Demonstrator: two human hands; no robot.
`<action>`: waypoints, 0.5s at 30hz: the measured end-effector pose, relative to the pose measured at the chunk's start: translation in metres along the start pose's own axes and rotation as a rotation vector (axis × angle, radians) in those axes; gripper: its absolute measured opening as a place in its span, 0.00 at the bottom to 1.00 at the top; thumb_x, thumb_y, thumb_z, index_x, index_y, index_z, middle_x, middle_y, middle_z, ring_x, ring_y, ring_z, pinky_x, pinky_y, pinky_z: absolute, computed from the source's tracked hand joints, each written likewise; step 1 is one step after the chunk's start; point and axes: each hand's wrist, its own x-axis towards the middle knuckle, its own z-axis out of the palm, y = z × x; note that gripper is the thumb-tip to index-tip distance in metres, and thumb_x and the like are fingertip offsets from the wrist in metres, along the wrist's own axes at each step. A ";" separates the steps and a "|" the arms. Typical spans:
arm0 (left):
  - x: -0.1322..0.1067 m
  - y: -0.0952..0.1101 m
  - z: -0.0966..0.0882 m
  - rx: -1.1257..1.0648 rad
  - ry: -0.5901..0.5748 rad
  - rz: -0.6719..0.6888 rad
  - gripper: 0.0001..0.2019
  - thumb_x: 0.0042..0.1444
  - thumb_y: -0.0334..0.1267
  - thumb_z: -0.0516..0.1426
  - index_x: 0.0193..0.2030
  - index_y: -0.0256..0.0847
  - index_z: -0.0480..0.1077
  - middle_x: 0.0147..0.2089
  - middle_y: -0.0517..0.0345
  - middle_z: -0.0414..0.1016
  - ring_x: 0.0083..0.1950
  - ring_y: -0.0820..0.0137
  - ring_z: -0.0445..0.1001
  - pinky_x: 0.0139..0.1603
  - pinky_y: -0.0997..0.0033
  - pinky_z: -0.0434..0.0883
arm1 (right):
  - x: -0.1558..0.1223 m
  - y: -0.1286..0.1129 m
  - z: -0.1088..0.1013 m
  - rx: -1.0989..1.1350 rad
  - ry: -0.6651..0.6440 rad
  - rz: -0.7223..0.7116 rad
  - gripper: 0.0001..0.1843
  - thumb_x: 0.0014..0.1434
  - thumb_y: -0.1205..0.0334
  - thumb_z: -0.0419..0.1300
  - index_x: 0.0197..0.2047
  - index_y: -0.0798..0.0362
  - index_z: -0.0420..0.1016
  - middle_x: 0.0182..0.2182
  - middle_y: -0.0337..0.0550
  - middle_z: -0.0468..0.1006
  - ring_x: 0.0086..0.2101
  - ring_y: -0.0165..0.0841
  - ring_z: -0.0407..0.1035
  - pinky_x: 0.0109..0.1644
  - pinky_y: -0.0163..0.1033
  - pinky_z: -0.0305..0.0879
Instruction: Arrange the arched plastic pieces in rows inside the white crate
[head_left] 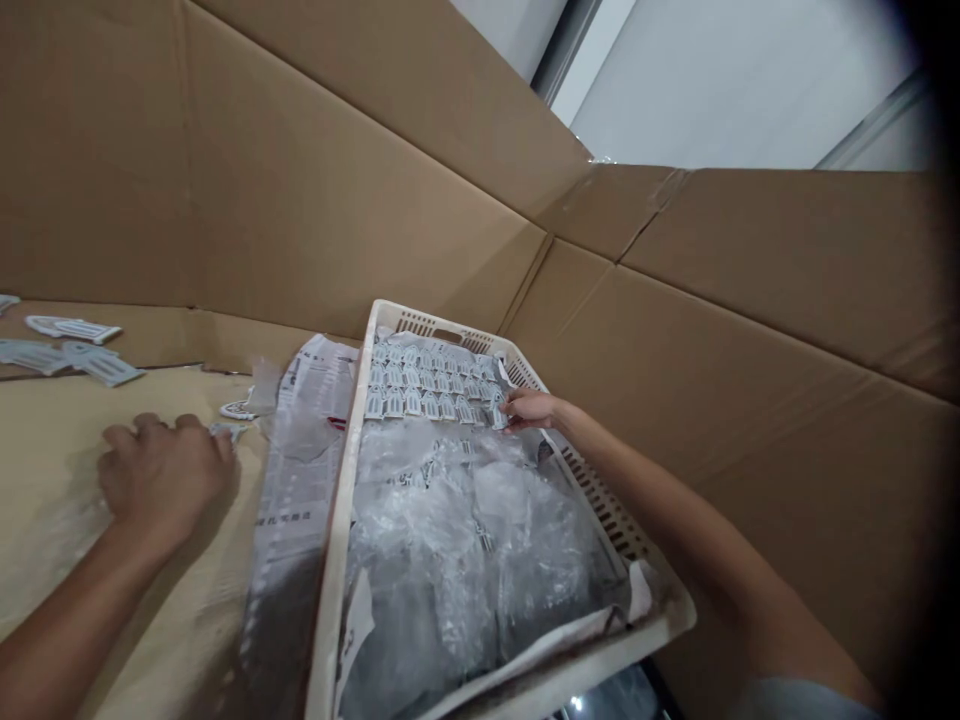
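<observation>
In the upper right part of the white plastic basket, my right hand pinches a small white arch-shaped piece at the end of a row. Several like pieces with grey slots lie in neat rows to its left. Clear plastic film covers the basket's nearer part, with more pieces dimly visible beneath. My left hand is low over the yellowish surface, fingers spread and slightly bent, somewhat blurred. Just beyond its thumb side lies a loose white piece.
Loose white pieces lie at the far left on cardboard. A printed sheet runs along the basket's left side. Tall cardboard walls enclose the back and right. A dark glossy object shows below the basket's near edge.
</observation>
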 end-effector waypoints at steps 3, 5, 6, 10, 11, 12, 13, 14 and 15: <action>-0.003 0.004 -0.005 -0.006 -0.024 -0.017 0.40 0.69 0.52 0.35 0.58 0.14 0.72 0.59 0.15 0.67 0.64 0.27 0.64 0.56 0.42 0.71 | -0.009 0.001 -0.005 -0.007 0.006 0.025 0.12 0.54 0.73 0.70 0.33 0.52 0.69 0.28 0.38 0.68 0.30 0.31 0.66 0.36 0.42 0.83; -0.004 0.006 -0.005 -0.018 -0.027 -0.028 0.41 0.69 0.53 0.34 0.59 0.15 0.72 0.59 0.15 0.66 0.64 0.27 0.63 0.56 0.41 0.71 | -0.013 -0.001 -0.010 -0.005 0.014 0.031 0.12 0.55 0.74 0.68 0.31 0.53 0.70 0.30 0.40 0.68 0.31 0.32 0.66 0.36 0.43 0.83; -0.004 0.006 -0.004 -0.026 -0.032 -0.032 0.42 0.69 0.54 0.33 0.59 0.15 0.72 0.59 0.15 0.66 0.64 0.26 0.63 0.55 0.40 0.71 | -0.014 -0.002 -0.012 -0.001 0.018 0.032 0.12 0.55 0.75 0.68 0.30 0.53 0.70 0.30 0.41 0.69 0.31 0.32 0.66 0.36 0.43 0.83; -0.002 0.004 0.005 -0.013 -0.019 -0.025 0.43 0.69 0.56 0.31 0.58 0.17 0.72 0.59 0.16 0.66 0.64 0.26 0.62 0.55 0.39 0.71 | -0.017 -0.005 -0.010 0.036 -0.001 0.036 0.11 0.56 0.75 0.67 0.31 0.54 0.70 0.33 0.43 0.72 0.33 0.32 0.69 0.37 0.41 0.83; -0.001 0.003 0.007 0.000 -0.016 -0.020 0.43 0.69 0.56 0.31 0.57 0.17 0.73 0.59 0.16 0.66 0.64 0.26 0.63 0.56 0.40 0.71 | -0.018 -0.004 -0.007 0.046 -0.016 0.039 0.10 0.57 0.75 0.67 0.32 0.54 0.70 0.33 0.42 0.72 0.33 0.32 0.69 0.38 0.41 0.84; -0.001 0.002 0.009 0.008 -0.012 -0.017 0.43 0.69 0.56 0.31 0.57 0.18 0.73 0.58 0.16 0.66 0.64 0.27 0.63 0.55 0.41 0.71 | -0.019 -0.002 -0.004 0.051 -0.029 0.044 0.10 0.58 0.75 0.66 0.32 0.54 0.71 0.33 0.42 0.71 0.32 0.31 0.68 0.38 0.43 0.84; -0.001 0.002 0.010 0.011 -0.005 -0.016 0.43 0.69 0.56 0.31 0.57 0.18 0.73 0.58 0.17 0.67 0.64 0.27 0.63 0.55 0.42 0.71 | -0.021 0.000 -0.001 0.050 -0.036 0.050 0.09 0.58 0.75 0.66 0.32 0.54 0.71 0.32 0.40 0.70 0.31 0.30 0.66 0.38 0.44 0.85; -0.001 0.001 0.011 0.009 0.001 -0.013 0.44 0.69 0.56 0.31 0.57 0.18 0.73 0.59 0.17 0.67 0.64 0.27 0.63 0.55 0.42 0.71 | -0.023 0.001 0.001 0.045 -0.035 0.054 0.09 0.57 0.75 0.66 0.32 0.54 0.71 0.31 0.39 0.68 0.29 0.30 0.65 0.38 0.45 0.85; -0.001 0.001 0.012 0.003 0.010 -0.009 0.44 0.69 0.57 0.30 0.57 0.18 0.73 0.59 0.16 0.66 0.64 0.27 0.63 0.55 0.42 0.70 | -0.024 0.002 0.001 0.038 -0.027 0.054 0.09 0.57 0.75 0.66 0.31 0.54 0.71 0.30 0.38 0.67 0.29 0.29 0.64 0.37 0.46 0.85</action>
